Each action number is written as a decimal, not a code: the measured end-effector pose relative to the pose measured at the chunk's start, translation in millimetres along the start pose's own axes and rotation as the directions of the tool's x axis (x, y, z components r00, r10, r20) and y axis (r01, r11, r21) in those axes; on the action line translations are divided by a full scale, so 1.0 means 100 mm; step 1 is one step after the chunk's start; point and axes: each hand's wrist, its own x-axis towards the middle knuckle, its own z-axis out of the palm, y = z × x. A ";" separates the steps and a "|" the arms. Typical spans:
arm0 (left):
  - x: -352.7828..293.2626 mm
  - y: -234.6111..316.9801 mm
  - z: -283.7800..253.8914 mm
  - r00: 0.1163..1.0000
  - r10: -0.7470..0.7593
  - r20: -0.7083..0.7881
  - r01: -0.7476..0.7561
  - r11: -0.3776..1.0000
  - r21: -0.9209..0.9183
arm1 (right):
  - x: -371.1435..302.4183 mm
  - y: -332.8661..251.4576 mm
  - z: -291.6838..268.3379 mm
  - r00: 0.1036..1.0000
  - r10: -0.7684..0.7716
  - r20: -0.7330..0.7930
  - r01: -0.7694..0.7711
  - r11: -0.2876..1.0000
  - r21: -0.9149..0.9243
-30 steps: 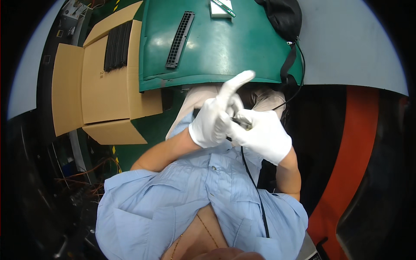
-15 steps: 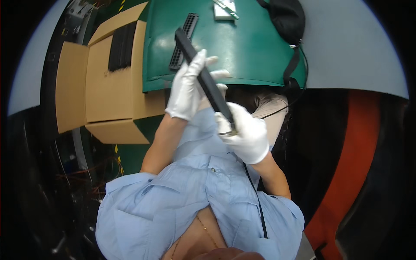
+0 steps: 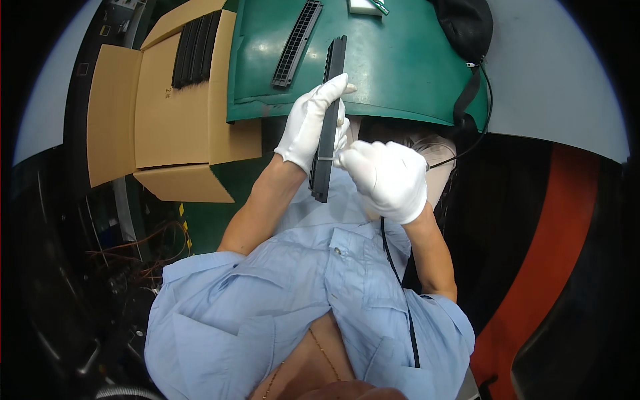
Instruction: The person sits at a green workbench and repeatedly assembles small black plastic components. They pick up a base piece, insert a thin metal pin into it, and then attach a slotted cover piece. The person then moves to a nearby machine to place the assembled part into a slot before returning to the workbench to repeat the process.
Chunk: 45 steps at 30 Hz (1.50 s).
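A long black plastic strip (image 3: 328, 133) with a notched edge stands lengthwise above my lap, its far end over the table edge. My left hand (image 3: 308, 123), in a white glove, is closed around its middle. My right hand (image 3: 389, 179), gloved too, is closed beside the strip's near half, its fingertips close to the strip's side. A thin, light piece shows between those fingertips and the strip; I cannot make out what it is. Farther off, a similar slotted black strip (image 3: 298, 45) lies on the green table mat (image 3: 387, 73).
An open cardboard box (image 3: 172, 127) stands at the left with several black strips (image 3: 196, 50) in it. A white block (image 3: 365, 8) with a green-and-silver item (image 3: 379, 6) on it lies at the back. A black pouch (image 3: 465, 27) with strap and cable rests at the mat's right.
The strip has turned more upright and its notched edge now shows. My right hand has left its near end and moved to its right side. The view has shifted slightly.
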 end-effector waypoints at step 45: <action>-0.56 -0.56 -0.53 0.962 0.185 0.200 -0.265 0.805 0.531 | 0.13 0.53 -0.02 0.757 0.652 -0.032 -0.609 0.723 0.325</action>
